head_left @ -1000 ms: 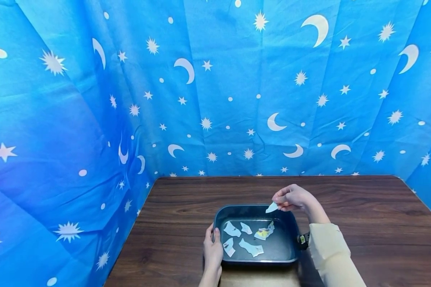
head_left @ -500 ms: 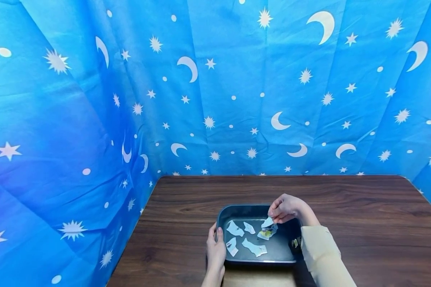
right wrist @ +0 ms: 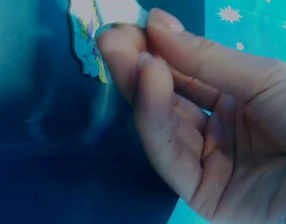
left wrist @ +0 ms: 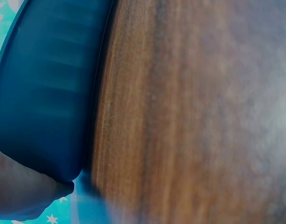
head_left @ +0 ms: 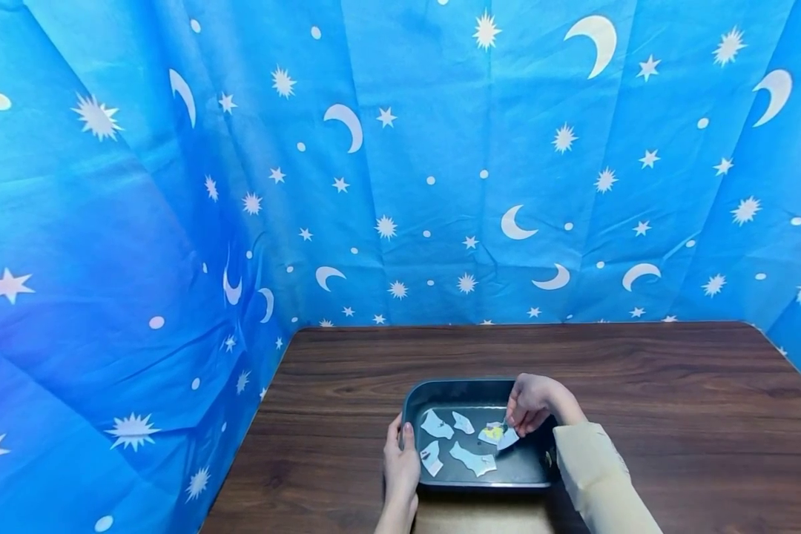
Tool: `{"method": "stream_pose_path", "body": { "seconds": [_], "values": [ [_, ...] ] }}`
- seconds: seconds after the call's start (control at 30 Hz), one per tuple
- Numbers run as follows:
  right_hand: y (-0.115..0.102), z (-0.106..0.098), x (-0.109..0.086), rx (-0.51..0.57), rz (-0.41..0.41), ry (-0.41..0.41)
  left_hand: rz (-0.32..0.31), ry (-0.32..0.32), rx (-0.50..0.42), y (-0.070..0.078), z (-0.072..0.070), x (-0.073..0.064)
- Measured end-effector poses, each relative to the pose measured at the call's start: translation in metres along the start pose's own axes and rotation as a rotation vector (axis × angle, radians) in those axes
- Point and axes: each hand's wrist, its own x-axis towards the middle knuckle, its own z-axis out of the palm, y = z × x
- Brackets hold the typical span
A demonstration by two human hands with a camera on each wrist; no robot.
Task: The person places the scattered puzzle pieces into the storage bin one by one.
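Observation:
My left hand (head_left: 400, 469) holds the left wall of a dark rectangular pan (head_left: 523, 469), its thumb at the rim. In the left wrist view, part of that hand (left wrist: 19, 191) touches the pan's outer wall (left wrist: 45, 102). Inside the pan's right half, my right hand (head_left: 534, 404) pinches a jagged pale piece (head_left: 508, 439) low over the pan floor. Beside this piece lies a yellow-printed one (head_left: 490, 433), partly covered. The right wrist view shows the pinched piece (right wrist: 122, 11) between thumb and fingers. Its material is unclear.
Several other jagged pale pieces lie flat in the pan, among them a long one (head_left: 472, 460) and one at the upper left (head_left: 437, 425). The pan stands on a dark wooden table (head_left: 347, 386). A blue cloth (head_left: 427, 148) with stars and moons hangs behind.
My right hand has come down from above the pan's far rim into the pan, bringing the pale piece beside the yellow-printed one. The left hand keeps its hold on the pan.

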Motion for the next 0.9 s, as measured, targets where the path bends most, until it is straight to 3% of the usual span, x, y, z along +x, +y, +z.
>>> {"method": "stream_pose_path", "body": {
  "seconds": [0.3, 0.43, 0.67, 0.9],
  "values": [
    [-0.008, 0.005, -0.001, -0.168, 0.058, -0.042, -0.004, 0.006, 0.006, 0.001, 0.0, -0.001],
    [-0.012, 0.009, 0.004, -0.231, 0.13, -0.035, 0.03, 0.001, -0.013, 0.0, -0.001, -0.002],
    [-0.014, 0.015, 0.016, -0.448, 0.222, -0.042, 0.046, 0.003, -0.021, 0.0, 0.0, -0.001],
    [-0.017, 0.018, 0.01, -0.542, 0.189, 0.058, 0.002, 0.007, 0.003, 0.002, 0.002, 0.0]
  ]
}}
